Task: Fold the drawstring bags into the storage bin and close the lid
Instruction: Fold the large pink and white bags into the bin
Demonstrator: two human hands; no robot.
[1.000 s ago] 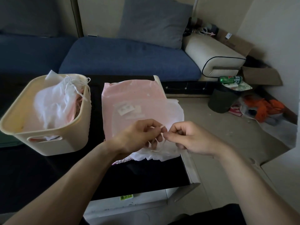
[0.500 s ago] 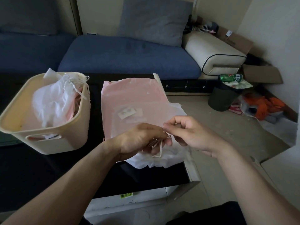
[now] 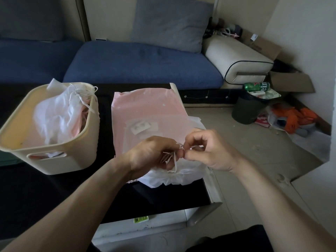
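A: Head view. Black table, cream storage bin at its left. Contents?

B: White drawstring bags bunched inside, pink ones showing under them, cords trailing over the bin's right rim. No lid on it.

A: And beside the bin?

B: A flat pink drawstring bag just right of it, a small label near its middle. On its near end lies a translucent white bag, gathered mouth toward the person, reaching the table's front right corner.

A: Hands?

B: Both over the white bag's mouth, fingertips almost touching. Left hand has fingers curled round a white drawstring, loose ends hanging down to the bag. Right hand pinches the same cord between thumb and forefinger, remaining fingers curled in.

A: Background?

B: Blue sofa behind the table, grey cushion against its back, cream armrest at its right end. Dark waste bin on the floor with a green can on top; orange cloth heaped beside it, cardboard boxes along the wall.
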